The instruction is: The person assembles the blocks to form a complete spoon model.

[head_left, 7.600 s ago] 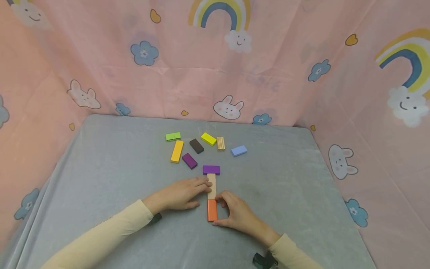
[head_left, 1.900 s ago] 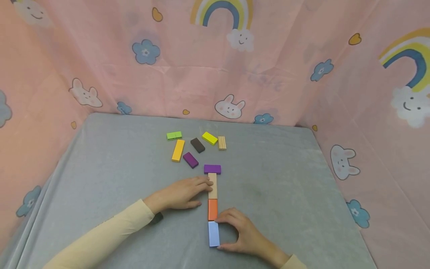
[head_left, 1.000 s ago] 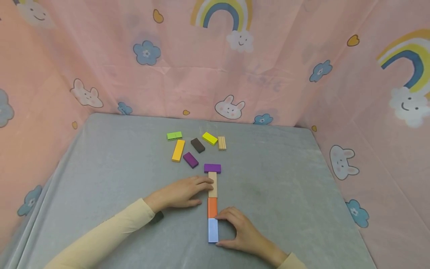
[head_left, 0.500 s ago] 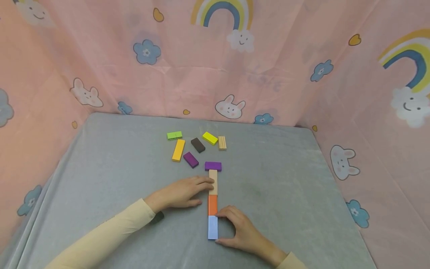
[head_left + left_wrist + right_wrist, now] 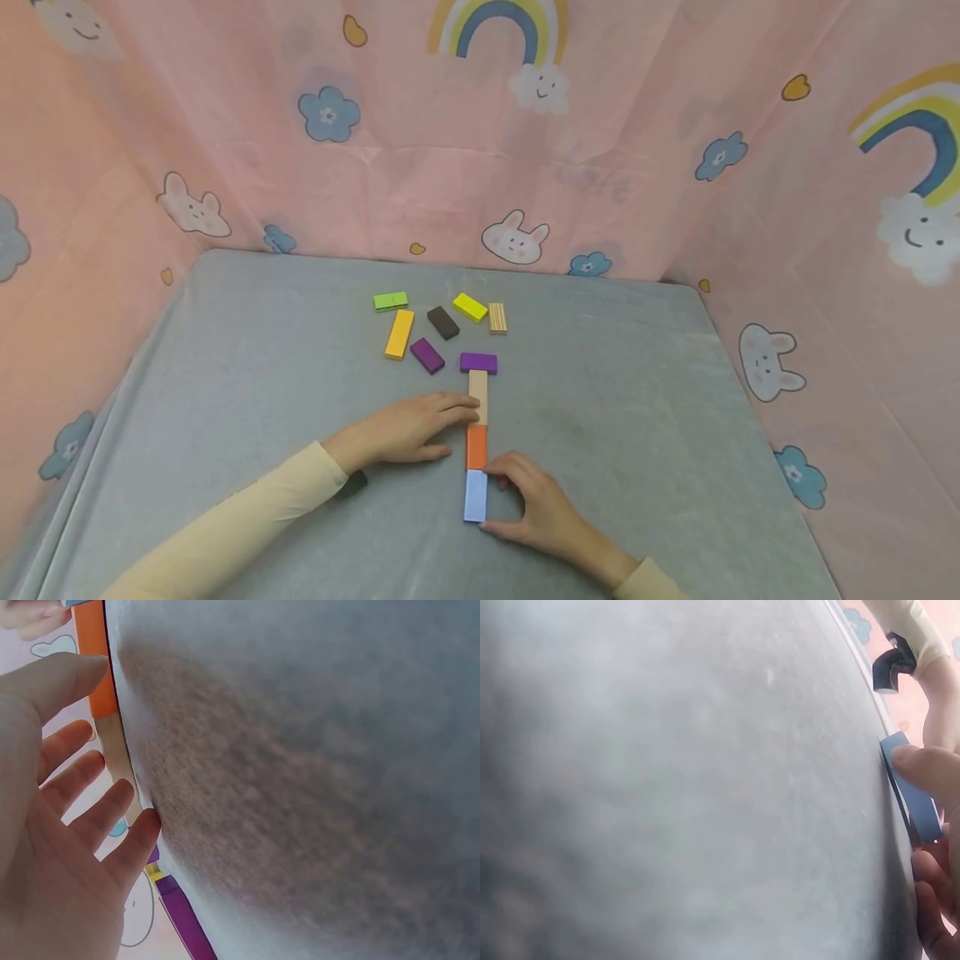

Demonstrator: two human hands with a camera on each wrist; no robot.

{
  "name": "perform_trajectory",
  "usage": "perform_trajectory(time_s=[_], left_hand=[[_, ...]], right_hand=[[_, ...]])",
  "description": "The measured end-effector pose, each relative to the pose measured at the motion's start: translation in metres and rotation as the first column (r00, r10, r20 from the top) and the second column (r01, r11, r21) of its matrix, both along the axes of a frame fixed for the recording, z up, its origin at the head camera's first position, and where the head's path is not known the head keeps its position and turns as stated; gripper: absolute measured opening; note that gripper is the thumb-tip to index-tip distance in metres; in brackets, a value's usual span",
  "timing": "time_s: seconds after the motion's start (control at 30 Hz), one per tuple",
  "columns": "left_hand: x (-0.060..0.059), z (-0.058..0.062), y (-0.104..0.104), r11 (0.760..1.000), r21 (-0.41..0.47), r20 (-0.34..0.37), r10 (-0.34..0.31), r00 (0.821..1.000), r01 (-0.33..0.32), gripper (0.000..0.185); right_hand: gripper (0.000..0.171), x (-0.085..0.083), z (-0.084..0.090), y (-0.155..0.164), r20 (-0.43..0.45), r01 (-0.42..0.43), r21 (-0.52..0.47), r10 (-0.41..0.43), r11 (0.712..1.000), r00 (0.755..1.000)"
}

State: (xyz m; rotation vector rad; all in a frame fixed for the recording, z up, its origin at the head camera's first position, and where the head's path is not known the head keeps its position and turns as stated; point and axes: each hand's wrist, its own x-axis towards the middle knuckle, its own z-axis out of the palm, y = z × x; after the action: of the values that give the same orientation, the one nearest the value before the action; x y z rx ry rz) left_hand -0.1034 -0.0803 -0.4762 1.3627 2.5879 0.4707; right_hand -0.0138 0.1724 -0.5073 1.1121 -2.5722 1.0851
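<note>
Blue blk (image 5: 475,497) btwn curved R fingers (image 5: 516,462)

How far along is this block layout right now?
Looks done: a violet rectangular block lies crosswise at the far end of a beige wooden rectangular block, with an orange rectangular block next in line. In hand: the right hand pinches a light-blue rectangular block at the near end, while the left hand touches the beige one. Probably left: six loose rectangular blocks lying apart, though whether all belong is unclear.
</note>
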Motion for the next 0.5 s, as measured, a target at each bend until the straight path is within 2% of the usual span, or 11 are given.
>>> perform_trajectory(time_s=[0.3, 0.5], left_hand=[[-0.0005, 0.0005, 0.0, 1.0, 0.021, -0.008, -0.01, 1.0, 0.01, 0.052], [-0.0011, 0.002, -0.0006, 1.0, 0.004, 0.011, -0.016, 1.0, 0.016, 0.052]], right_hand=[[0.058, -0.0029, 0.0006, -0.0004, 0.035, 0.034, 0.021, -0.035, 0.999, 0.999], [0.059, -0.0044, 0.0011, -0.001, 0.063, 0.063, 0.041, -0.065, 0.997, 0.996]])
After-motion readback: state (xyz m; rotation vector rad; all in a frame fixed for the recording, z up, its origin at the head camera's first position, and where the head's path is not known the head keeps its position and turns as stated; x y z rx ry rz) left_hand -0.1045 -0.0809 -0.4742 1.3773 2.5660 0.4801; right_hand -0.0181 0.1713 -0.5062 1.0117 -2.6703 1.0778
